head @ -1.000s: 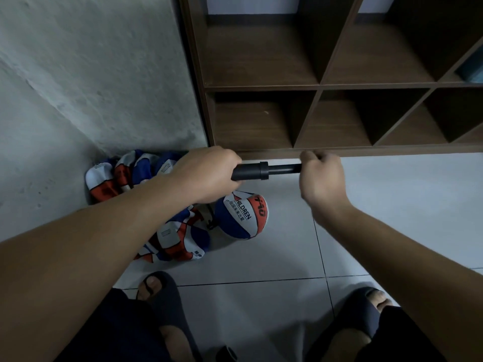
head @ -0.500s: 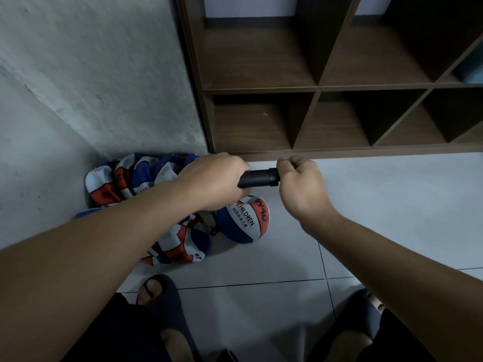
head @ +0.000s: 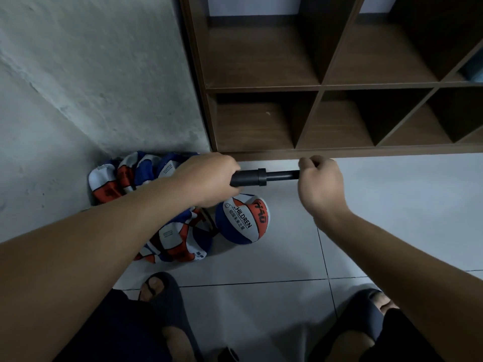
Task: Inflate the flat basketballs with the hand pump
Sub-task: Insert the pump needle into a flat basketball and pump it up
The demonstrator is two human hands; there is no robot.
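Observation:
A black hand pump (head: 257, 177) is held level above the floor. My left hand (head: 209, 178) grips its barrel. My right hand (head: 320, 182) grips the handle end, with the thinner rod drawn out between the hands. Below the pump, a round blue, white and orange basketball (head: 243, 220) rests on the tiles. A thin black hose (head: 210, 223) runs down beside it. Several flat balls (head: 125, 176) of the same colours lie heaped in the corner, partly hidden under my left forearm.
A dark wooden cubby shelf (head: 326, 87) stands on the floor behind the pump. A rough grey wall (head: 91, 74) closes the left side. My feet in dark slippers (head: 162, 293) rest on the white tiles. A small black object (head: 230, 355) lies at the bottom edge.
My right hand has pulled the handle out to the right after pushing it in against the barrel half a second ago. My left hand stays on the barrel.

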